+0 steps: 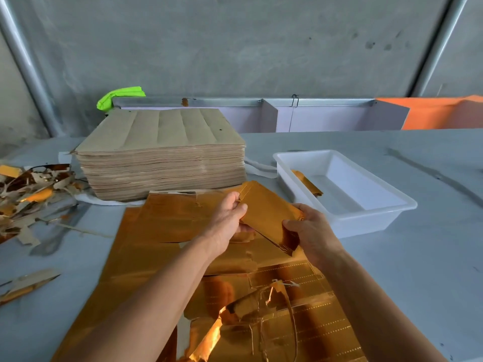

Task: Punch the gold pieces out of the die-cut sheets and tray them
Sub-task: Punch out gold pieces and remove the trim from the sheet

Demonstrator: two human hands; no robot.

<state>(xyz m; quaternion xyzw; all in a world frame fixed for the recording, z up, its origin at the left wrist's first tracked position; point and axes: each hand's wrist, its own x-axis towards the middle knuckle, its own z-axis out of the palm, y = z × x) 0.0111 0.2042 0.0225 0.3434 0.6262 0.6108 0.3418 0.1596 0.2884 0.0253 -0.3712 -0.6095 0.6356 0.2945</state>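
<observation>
Both hands, left (230,220) and right (312,231), pinching a small stack of shiny gold card pieces (269,212) above the gold die-cut sheets (162,246) near the white plastic tray (392,205); likely to fan apart or crease.

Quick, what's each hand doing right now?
Left hand: gripping the gold piece.
Right hand: gripping the same piece's other end.
</observation>
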